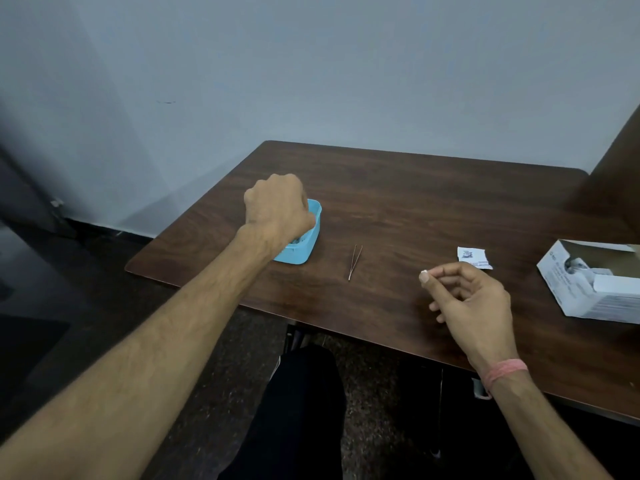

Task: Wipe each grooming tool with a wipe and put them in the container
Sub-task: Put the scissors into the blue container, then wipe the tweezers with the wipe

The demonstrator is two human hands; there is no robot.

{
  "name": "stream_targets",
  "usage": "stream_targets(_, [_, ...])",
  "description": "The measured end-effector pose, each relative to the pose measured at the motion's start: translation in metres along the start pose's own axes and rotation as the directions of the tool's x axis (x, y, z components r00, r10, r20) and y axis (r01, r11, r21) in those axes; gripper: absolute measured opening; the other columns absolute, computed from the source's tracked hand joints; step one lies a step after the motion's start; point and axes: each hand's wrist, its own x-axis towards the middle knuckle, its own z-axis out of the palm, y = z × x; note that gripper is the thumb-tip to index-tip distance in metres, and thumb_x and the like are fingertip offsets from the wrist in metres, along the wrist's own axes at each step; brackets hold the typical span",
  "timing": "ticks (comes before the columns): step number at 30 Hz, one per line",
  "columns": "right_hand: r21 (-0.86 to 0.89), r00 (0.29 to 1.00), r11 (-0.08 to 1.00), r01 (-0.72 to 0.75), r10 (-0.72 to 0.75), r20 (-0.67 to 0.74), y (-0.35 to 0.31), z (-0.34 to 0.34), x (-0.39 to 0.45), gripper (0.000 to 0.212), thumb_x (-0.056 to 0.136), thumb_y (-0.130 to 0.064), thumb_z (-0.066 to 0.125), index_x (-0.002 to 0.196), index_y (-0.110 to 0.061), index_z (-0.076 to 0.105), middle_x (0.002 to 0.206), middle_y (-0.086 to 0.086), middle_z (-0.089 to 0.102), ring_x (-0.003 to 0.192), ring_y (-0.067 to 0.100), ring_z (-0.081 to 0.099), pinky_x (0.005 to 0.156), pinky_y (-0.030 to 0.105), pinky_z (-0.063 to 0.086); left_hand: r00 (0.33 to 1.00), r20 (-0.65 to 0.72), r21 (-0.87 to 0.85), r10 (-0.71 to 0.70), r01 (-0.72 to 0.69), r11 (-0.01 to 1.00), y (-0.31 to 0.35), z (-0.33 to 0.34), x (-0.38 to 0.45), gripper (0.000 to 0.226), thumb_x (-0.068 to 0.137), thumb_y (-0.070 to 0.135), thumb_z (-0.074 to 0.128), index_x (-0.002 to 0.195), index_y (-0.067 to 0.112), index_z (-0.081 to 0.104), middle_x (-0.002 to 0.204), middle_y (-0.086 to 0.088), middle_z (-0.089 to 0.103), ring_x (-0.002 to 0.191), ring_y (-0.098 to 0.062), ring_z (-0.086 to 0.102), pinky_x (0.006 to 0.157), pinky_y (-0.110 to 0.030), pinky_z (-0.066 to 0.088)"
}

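Tweezers [355, 262] lie between left hand [277, 209] and right hand [464, 292].

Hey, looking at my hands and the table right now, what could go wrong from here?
1. The left hand is over the blue container, which sits near the table's left edge; a nudge might push it off.
2. The wipe pinched in the right hand looks tiny and could slip.
3. The thin tweezers may be fiddly to lift.

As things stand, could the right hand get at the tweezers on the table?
Probably yes. The tweezers lie alone on bare table, with nothing between them and the right hand, though that hand already pinches a small white wipe.
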Motion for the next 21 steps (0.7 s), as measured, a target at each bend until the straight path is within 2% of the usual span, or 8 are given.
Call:
stream_targets(3, [0.035,1.000,0.999,0.005,-0.005,0.014,-0.002,0.001,-0.001,0.006,0.096,-0.023,0.086,0.097,-0.023,0.081,0.089,0.000,0.082,0.068,0.023,0.078,0.057,0.035,0.061,0.982,-0.187,-0.172,0.031,-0.063,0.983,0.018,-0.005,-0.042,0.016,0.096,0.045,0.075,0.101,0.032,0.082,0.096,0.008,0.082,0.097,-0.028,0.077,0.081,-0.036,0.051])
stream_targets(5, [0.066,1.000,0.998,0.006,-0.007,0.021,-0.002,0.001,-0.001,0.006,0.097,-0.018,0.085,0.100,-0.021,0.081,0.091,0.001,0.083,0.073,0.024,0.080,0.060,0.036,0.064,0.976,-0.207,-0.261,0.073,-0.127,0.957,0.033,0.001,-0.069,0.016,0.097,0.047,0.075,0.100,0.033,0.081,0.091,0.013,0.081,0.091,-0.019,0.076,0.079,-0.032,0.055])
stream_targets(9, [0.120,0.999,0.993,0.004,-0.009,0.041,0.000,0.003,-0.002,0.012,0.099,-0.008,0.081,0.106,-0.017,0.082,0.094,0.005,0.083,0.084,0.022,0.083,0.076,0.032,0.069,0.990,-0.041,-0.315,0.137,-0.143,0.938,0.049,0.035,-0.094,0.022,0.097,0.052,0.078,0.108,0.034,0.082,0.098,0.017,0.082,0.098,-0.012,0.077,0.082,-0.032,0.058])
stream_targets(13, [0.109,0.997,0.994,0.027,-0.034,0.065,0.002,0.002,-0.001,0.020,0.100,0.000,0.078,0.109,-0.017,0.083,0.100,0.002,0.084,0.094,0.017,0.083,0.087,0.028,0.067,0.997,-0.020,-0.337,0.069,-0.072,0.939,0.048,0.050,-0.093,0.024,0.096,0.051,0.081,0.112,0.033,0.079,0.094,0.015,0.078,0.098,-0.015,0.077,0.086,-0.038,0.064])
stream_targets(18, [0.107,0.998,0.994,0.026,-0.032,0.056,0.004,0.002,-0.001,0.018,0.100,0.000,0.078,0.104,-0.017,0.083,0.097,-0.001,0.084,0.094,0.016,0.083,0.087,0.030,0.067,0.999,0.045,-0.361,-0.007,0.023,0.932,0.045,0.060,-0.094,0.030,0.095,0.052,0.084,0.117,0.033,0.078,0.097,0.016,0.080,0.103,-0.014,0.077,0.091,-0.039,0.063])
stream_targets(21, [0.082,0.998,0.996,0.042,-0.045,0.041,0.003,0.003,0.000,0.020,0.101,-0.002,0.077,0.100,-0.021,0.084,0.095,-0.003,0.083,0.092,0.017,0.082,0.082,0.031,0.068,0.995,0.093,-0.385,-0.044,0.077,0.920,0.049,0.061,-0.094,0.023,0.096,0.048,0.085,0.112,0.032,0.082,0.100,0.016,0.080,0.103,-0.012,0.076,0.090,-0.037,0.062])
